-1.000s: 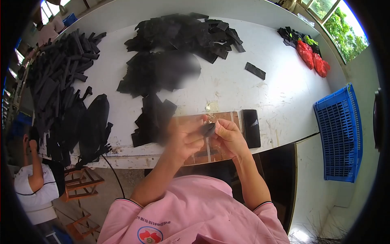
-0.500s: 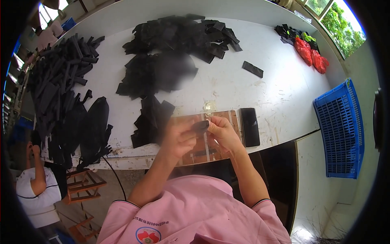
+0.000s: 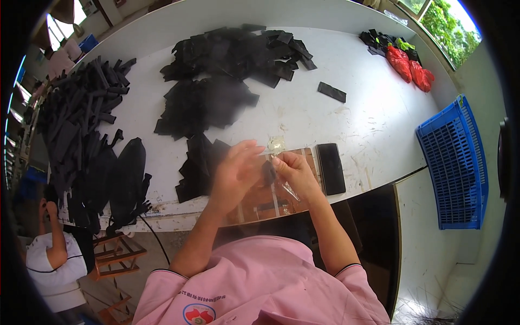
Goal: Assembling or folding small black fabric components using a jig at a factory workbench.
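Observation:
My right hand is closed in a pinch on a small dark fabric piece, held over a brown board. A thin, shiny, pale strip sticks out below that hand; I cannot make out what it is. Left of the piece, my left hand has its fingers stretched out and apart, with nothing visible in it. Just beyond the board lies a yellowish see-through lump. Close behind my left hand is a stack of black fabric pieces.
A dark phone lies right of the board. Piles of black pieces and rolled black strips cover the left and back. One black piece, red bags and a blue crate are rightward. Another person sits left.
My left hand has let go of the dark fabric piece and opened, its fingers rising away. My right hand stays nearly in place, still pinching the piece, which now hangs more upright.

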A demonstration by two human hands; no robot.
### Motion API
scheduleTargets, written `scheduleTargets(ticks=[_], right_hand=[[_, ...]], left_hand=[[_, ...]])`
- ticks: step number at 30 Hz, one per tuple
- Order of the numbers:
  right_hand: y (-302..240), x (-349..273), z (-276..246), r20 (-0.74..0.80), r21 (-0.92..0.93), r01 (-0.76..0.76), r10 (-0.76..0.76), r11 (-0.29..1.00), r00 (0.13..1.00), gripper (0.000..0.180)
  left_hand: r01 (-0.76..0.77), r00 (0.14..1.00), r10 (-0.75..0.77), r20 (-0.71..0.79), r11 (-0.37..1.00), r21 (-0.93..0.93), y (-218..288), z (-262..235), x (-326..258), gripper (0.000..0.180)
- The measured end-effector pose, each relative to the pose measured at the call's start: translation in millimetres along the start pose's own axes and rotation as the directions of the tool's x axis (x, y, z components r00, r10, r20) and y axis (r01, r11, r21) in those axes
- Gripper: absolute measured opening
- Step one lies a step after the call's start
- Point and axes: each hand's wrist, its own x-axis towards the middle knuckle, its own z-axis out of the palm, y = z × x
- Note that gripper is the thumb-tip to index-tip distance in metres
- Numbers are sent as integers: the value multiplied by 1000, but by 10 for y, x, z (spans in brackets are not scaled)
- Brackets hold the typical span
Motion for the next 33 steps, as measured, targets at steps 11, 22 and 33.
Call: scheduleTargets(ticks=[11, 22, 33], right_hand=[[-7, -135, 59, 199, -792, 443, -508, 420, 838, 15], [271, -137, 117, 121, -674, 516, -611, 528, 783, 7], [-169, -154, 77, 177, -774, 424, -483, 470, 858, 24]], left_hand=[[12, 984, -42, -175, 985, -171, -228, 29, -184, 6], [49, 976, -98, 197, 969, 243, 12, 145, 73, 18], [-8, 997, 22, 68, 980, -198, 171, 71, -27, 15]])
